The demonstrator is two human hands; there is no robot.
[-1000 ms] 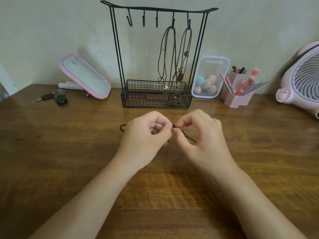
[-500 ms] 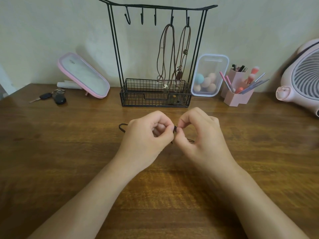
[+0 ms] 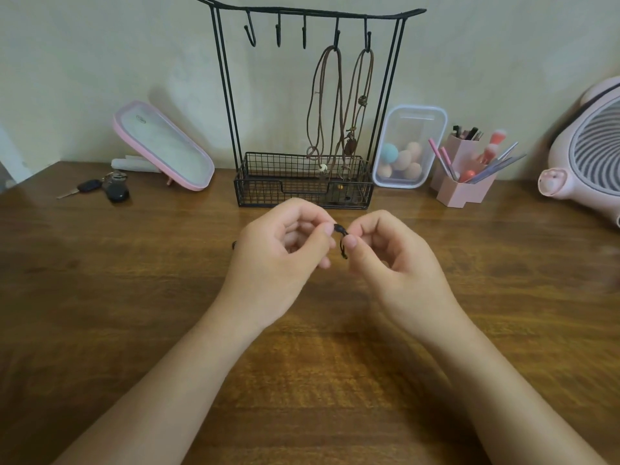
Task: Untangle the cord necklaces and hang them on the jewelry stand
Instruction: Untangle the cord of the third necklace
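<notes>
Space for moving lies mostly on the near half of the brown wooden desk (image 3: 134,280), where only the two forearms cross it. The far edge, against the pale wall (image 3: 100,62), is lined with things. At the left are a bunch of dark keys (image 3: 114,189) and a tilted pink-rimmed mirror (image 3: 164,146). In the middle stands the black wire jewelry stand (image 3: 285,193) with its basket base. To the right of it are a clear plastic box of makeup sponges (image 3: 411,129), a pink brush holder (image 3: 459,193) and a pink fan (image 3: 587,152) at the desk's right edge.

Two brown cord necklaces (image 3: 350,147) hang from the two right-most hooks of the stand, their lower ends dropping into the basket.

Just in front of the stand, the left hand (image 3: 281,253) and the right hand (image 3: 396,263) meet over the desk. Each pinches the thin black cord necklace (image 3: 340,231) between thumb and forefinger, with the other fingers curled. A short, knotted stretch of the cord shows between the fingertips, and a loose end dangles beside the right thumb. Another small bit of the cord peeks out left of the left hand. The rest is hidden behind the hands.
</notes>
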